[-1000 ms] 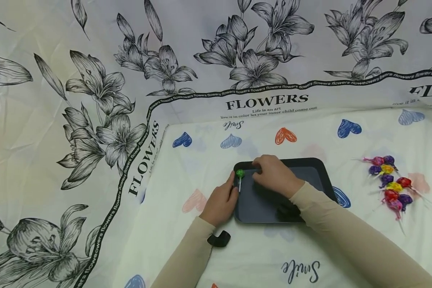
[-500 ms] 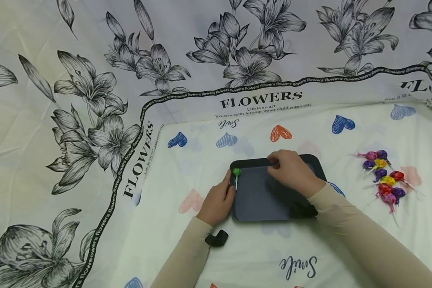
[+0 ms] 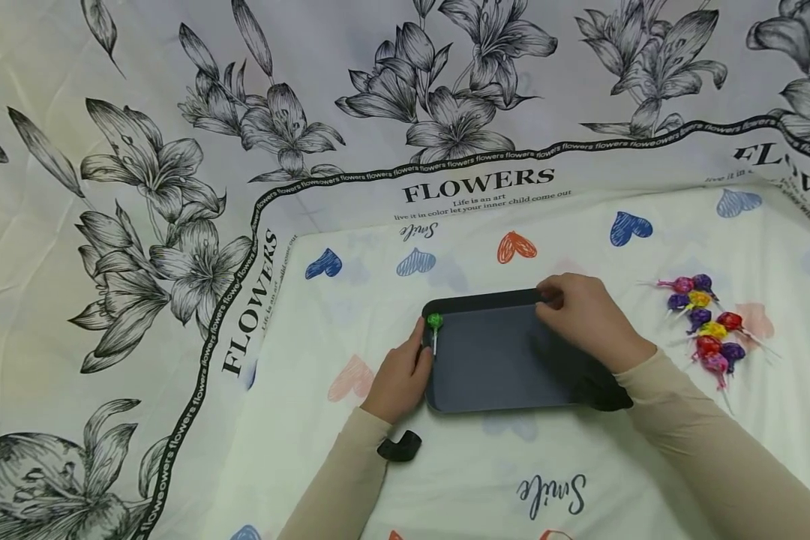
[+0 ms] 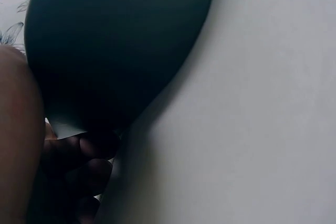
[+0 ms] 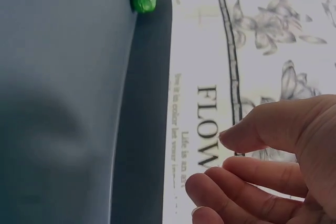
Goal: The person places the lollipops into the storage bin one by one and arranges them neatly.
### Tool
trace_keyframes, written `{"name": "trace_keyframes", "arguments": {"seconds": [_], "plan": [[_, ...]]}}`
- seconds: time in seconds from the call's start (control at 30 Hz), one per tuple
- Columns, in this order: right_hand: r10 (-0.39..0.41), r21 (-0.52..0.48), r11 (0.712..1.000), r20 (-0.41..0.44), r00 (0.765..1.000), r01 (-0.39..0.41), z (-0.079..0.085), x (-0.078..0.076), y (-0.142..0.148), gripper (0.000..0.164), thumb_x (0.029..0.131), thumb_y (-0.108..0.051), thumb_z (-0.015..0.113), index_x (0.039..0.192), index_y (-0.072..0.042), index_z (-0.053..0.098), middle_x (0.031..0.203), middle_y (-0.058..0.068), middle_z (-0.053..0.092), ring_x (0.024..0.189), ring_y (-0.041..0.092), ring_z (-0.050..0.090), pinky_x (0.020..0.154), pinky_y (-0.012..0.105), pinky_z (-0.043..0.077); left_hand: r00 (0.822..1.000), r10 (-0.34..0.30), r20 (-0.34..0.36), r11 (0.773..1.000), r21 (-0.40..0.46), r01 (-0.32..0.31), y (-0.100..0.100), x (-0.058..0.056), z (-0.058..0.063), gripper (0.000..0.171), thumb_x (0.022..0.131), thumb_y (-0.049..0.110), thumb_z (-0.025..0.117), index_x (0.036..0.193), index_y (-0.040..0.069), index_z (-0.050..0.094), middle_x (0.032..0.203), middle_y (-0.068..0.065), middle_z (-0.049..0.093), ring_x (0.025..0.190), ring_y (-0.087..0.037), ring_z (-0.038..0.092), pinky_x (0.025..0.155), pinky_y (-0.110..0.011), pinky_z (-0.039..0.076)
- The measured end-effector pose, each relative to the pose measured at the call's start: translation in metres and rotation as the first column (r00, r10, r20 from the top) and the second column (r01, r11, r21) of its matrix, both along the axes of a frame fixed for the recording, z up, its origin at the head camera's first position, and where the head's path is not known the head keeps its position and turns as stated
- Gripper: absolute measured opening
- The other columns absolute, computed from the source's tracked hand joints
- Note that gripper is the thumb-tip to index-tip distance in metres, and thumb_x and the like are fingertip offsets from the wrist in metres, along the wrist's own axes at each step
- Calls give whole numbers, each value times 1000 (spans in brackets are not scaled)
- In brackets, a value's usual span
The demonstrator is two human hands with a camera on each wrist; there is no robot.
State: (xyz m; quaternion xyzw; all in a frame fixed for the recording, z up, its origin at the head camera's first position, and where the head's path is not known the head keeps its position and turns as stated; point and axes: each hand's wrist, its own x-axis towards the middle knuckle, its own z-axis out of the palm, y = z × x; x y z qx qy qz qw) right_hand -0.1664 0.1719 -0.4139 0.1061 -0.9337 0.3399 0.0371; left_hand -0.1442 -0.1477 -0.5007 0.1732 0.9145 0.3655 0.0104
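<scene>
A dark grey rectangular tray (image 3: 486,360) lies on the cloth in front of me. Inside it, along the left side near the far corner, is one green-wrapped lollipop (image 3: 435,321), its white stick toward me. My left hand (image 3: 398,382) grips the tray's left edge; in the left wrist view its fingers (image 4: 94,177) curl at the dark side of the tray. Over the tray's far right part hovers my right hand (image 3: 594,319). The right wrist view shows its fingers (image 5: 236,187) loosely bent, thumb apart, holding nothing.
Several lollipops (image 3: 709,330) in red, pink, purple and yellow wrappers lie in a loose cluster right of the tray. A white cloth (image 3: 445,480) with printed hearts covers the surface. Behind it hangs flower-printed fabric (image 3: 351,180). Black bands (image 3: 400,446) sit at both wrists.
My right hand has moved rightward along the tray's far edge, away from the green lollipop. The left hand keeps its hold on the tray. The head view has shifted slightly.
</scene>
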Motion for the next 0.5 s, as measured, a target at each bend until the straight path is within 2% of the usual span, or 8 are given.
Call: {"name": "trace_keyframes", "arguments": {"seconds": [0.03, 0.1, 0.17, 0.23, 0.3, 0.4, 0.5], "plan": [[-9, -5, 1000, 0, 1000, 9, 1, 1, 2, 30, 94, -9, 68, 118, 8, 74, 113, 25, 73, 94, 35, 75, 83, 53, 59, 1000, 1, 2, 1000, 1, -1, 0, 0, 1, 60, 112, 26, 44, 166, 7, 28, 104, -22, 69, 96, -19, 62, 92, -41, 50], [-28, -13, 1000, 4, 1000, 28, 2, 5, 7, 31, 94, -10, 68, 119, 8, 74, 114, 25, 73, 95, 36, 75, 83, 54, 58, 1000, 5, 1, 1000, 5, -5, 0, 0, 2, 60, 112, 26, 44, 166, 8, 28, 121, -22, 70, 101, -19, 63, 95, -42, 51], [-46, -21, 999, 10, 999, 47, 2, 9, 11, 32, 96, -12, 69, 120, 8, 73, 115, 26, 73, 96, 37, 75, 84, 55, 58, 1000, 6, 3, 1000, 9, -6, -1, 1, 2, 59, 112, 25, 44, 166, 8, 28, 138, -22, 65, 107, -20, 65, 98, -44, 52], [-65, -19, 998, 17, 998, 66, 0, 13, 15, 33, 97, -14, 70, 121, 8, 72, 114, 26, 73, 96, 37, 75, 85, 56, 57, 1000, 8, 10, 1000, 5, -8, -1, 2, 2, 59, 112, 25, 44, 167, 9, 28, 146, -20, 60, 115, -20, 66, 102, -45, 52], [-83, -8, 996, 21, 996, 83, -1, 18, 19, 34, 97, -16, 71, 122, 8, 72, 113, 25, 74, 96, 36, 74, 85, 56, 56, 1000, 1, 10, 1000, 3, -1, -2, 2, 1, 59, 112, 24, 44, 167, 8, 27, 152, -19, 55, 125, -23, 64, 105, -47, 50], [-106, 17, 994, 19, 994, 105, -2, 26, 28, 35, 98, -19, 72, 122, 7, 72, 110, 24, 74, 95, 36, 72, 84, 56, 56, 1000, -6, 13, 1000, 2, 6, -2, 2, 1, 60, 112, 25, 43, 167, 8, 26, 155, -17, 53, 130, -24, 62, 108, -47, 49], [-128, 43, 991, 14, 992, 128, 0, 32, 37, 38, 99, -22, 71, 123, 7, 71, 110, 25, 74, 95, 37, 71, 81, 56, 57, 1000, -6, 13, 1000, 6, 6, -2, 2, 2, 60, 112, 26, 43, 167, 9, 26, 154, -18, 54, 126, -21, 63, 106, -46, 50]]}}
